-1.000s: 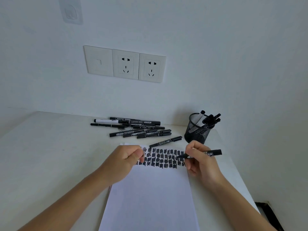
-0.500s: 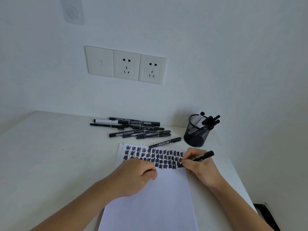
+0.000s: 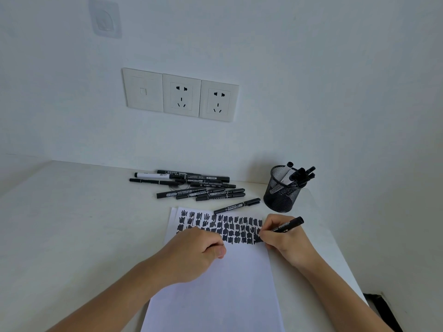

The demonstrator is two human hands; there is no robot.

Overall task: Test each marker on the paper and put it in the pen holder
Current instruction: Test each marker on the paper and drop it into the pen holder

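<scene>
A white worktop (image 3: 72,224) meets a white wall with sockets (image 3: 181,94). The right hand (image 3: 285,238) pinches a black marker (image 3: 286,225), its tip on the paper (image 3: 215,295) at the right end of rows of black scribbles (image 3: 230,227). The left hand (image 3: 194,252), curled into a loose fist, presses on the sheet; whether it holds anything I cannot tell. One loose marker (image 3: 237,205) lies at the paper's top edge, a pile (image 3: 191,185) lies beyond, and the mesh holder (image 3: 282,190) with markers stands just right.
</scene>
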